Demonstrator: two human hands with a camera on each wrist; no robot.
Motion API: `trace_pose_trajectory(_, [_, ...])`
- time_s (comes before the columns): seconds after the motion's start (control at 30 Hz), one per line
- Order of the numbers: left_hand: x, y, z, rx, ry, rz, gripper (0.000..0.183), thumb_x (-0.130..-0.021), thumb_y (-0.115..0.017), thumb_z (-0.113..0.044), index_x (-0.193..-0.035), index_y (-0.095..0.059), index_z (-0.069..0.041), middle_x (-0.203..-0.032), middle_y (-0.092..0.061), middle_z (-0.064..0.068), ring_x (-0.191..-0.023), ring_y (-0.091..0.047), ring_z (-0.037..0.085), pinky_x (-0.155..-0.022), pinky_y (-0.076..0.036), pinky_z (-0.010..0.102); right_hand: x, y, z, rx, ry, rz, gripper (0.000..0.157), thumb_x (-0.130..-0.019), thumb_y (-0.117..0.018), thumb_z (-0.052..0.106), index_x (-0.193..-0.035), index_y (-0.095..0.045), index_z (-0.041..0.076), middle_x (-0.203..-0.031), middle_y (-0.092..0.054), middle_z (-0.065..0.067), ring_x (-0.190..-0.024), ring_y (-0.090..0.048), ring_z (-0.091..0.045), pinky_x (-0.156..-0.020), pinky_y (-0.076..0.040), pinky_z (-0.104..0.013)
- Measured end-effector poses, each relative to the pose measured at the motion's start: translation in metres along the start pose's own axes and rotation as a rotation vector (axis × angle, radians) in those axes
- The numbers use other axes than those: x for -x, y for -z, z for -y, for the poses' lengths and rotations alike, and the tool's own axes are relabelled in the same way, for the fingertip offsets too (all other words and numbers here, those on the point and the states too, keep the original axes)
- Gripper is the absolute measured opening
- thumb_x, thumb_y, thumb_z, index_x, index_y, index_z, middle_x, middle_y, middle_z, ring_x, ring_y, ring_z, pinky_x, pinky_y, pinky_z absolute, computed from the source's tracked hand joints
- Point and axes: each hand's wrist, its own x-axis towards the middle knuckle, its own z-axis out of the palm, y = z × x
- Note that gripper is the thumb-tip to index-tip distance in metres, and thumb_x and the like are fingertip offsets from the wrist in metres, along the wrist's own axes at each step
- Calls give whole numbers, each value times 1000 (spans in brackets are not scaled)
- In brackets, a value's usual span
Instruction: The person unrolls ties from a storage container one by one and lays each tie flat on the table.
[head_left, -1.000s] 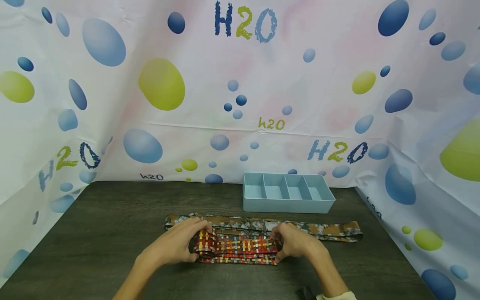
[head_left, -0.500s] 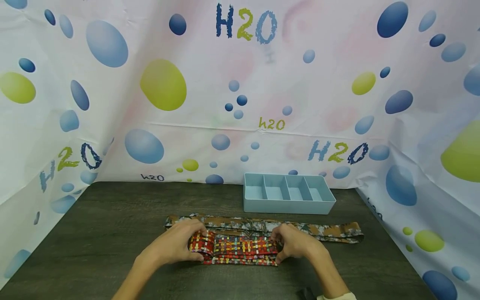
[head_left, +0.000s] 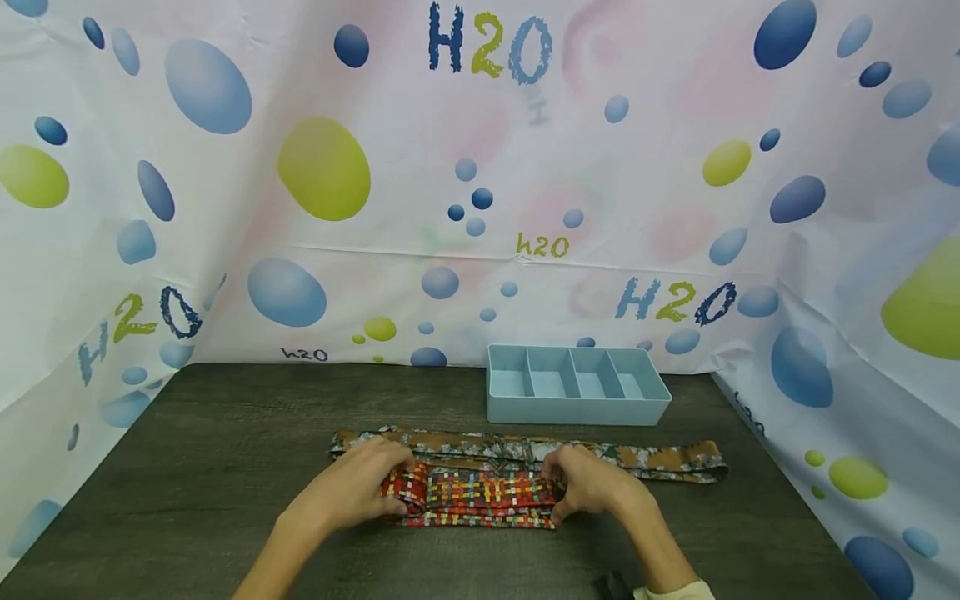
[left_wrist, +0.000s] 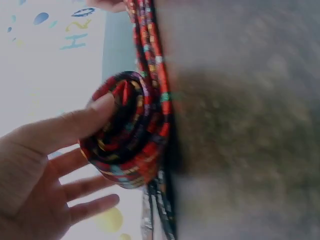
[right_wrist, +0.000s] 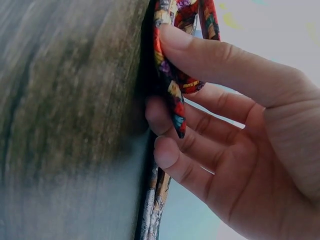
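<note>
A red multicoloured checked necktie (head_left: 487, 492) lies folded in layers on the dark table, its left part wound into a roll (left_wrist: 127, 132). My left hand (head_left: 352, 483) grips that roll, thumb against the coil's side in the left wrist view and fingers behind it. At the opposite end, my right hand (head_left: 588, 481) holds the folded layers between thumb and fingers; a pointed tip (right_wrist: 178, 117) shows there in the right wrist view. Just behind lies a second necktie (head_left: 645, 458), brown with a grey and white floral pattern, folded lengthwise. My left fingers cover part of it.
A light blue tray (head_left: 577, 410) with several compartments stands at the back of the dark wooden table (head_left: 247, 433). A white printed sheet (head_left: 420, 125) hangs behind and along both sides. A small dark object (head_left: 613, 586) lies near my right forearm.
The rolled part of the red necktie has turned and shifted slightly left, with my left fingertips moving left along with it. My right hand has stayed in place.
</note>
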Motion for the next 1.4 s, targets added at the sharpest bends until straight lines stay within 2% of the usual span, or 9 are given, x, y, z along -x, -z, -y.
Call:
trace_pose_trajectory(0.2, [-1, 2, -3, 7, 12, 32, 42, -79, -91, -26, -113, -70, -13, -108, -68, -2, -99, -61, 23, -84, -53, 49, 0, 0, 1, 3, 0, -5, 35, -72, -95, 4, -91, -65, 9, -83, -60, 3, -72, -53, -14, -64, -47, -32])
trace_pose_trajectory(0.57, [-1, -2, 3, 21, -39, 40, 41, -80, -91, -29, -112, -70, -16, -105, -67, -6, -94, -60, 15, -78, -54, 42, 0, -2, 0, 13, -1, -7, 35, -72, -95, 4, -91, -66, 9, -82, -59, 3, -71, -51, -14, -63, -46, -32])
trace_pose_trajectory(0.73, [0, -1, 3, 49, -27, 39, 43, -80, -92, -24, -115, -68, -16, -109, -66, -5, -92, -58, 12, -75, -54, 39, 0, -2, 0, 14, 6, -7, 35, -72, -95, 6, -90, -65, 10, -83, -59, 4, -71, -51, -13, -63, -46, -32])
trace_pose_trajectory(0.87, [3, 4, 4, 87, -9, 25, 51, -81, -90, -15, -125, -65, -14, -109, -63, -5, -88, -54, 12, -75, -50, 42, 1, -1, 0, 13, 12, -9, 35, -72, -95, 6, -90, -66, 10, -83, -59, 4, -71, -51, -12, -63, -46, -32])
trace_pose_trajectory(0.97, [7, 9, 5, 109, -1, 17, 59, -80, -88, -8, -134, -62, -10, -116, -64, 2, -92, -56, 18, -76, -48, 46, 1, -1, -1, 17, 15, -10, 34, -73, -95, 5, -91, -66, 10, -84, -59, 3, -72, -51, -12, -64, -47, -32])
trace_pose_trajectory(1.07, [11, 14, 7, 112, 10, 13, 68, -78, -87, -2, -140, -59, -8, -130, -63, 10, -108, -60, 30, -81, -51, 52, 0, 0, -1, 20, 14, -9, 34, -74, -94, 4, -92, -66, 9, -84, -59, 4, -73, -51, -12, -64, -47, -33])
trace_pose_trajectory(1.23, [19, 19, 13, 114, 20, 12, 77, -74, -83, 10, -144, -56, -9, -131, -61, 11, -114, -57, 36, -79, -47, 52, 0, 0, 0, 25, 6, -11, 33, -74, -93, 2, -92, -66, 9, -84, -60, 3, -73, -53, -13, -65, -48, -34])
trace_pose_trajectory(1.33, [25, 20, 17, 131, 38, 8, 79, -73, -80, 13, -145, -56, -10, -139, -59, 14, -125, -55, 43, -87, -49, 61, 0, -1, 0, 31, -4, -11, 33, -74, -93, 2, -93, -66, 9, -85, -60, 3, -75, -54, -14, -66, -50, -35])
trace_pose_trajectory(1.4, [28, 20, 20, 136, 52, 7, 80, -73, -81, 13, -145, -55, -9, -144, -57, 18, -134, -49, 51, -96, -46, 72, 0, 0, 1, 35, -7, -12, 33, -74, -93, 2, -93, -66, 9, -85, -61, 3, -76, -55, -14, -67, -50, -36])
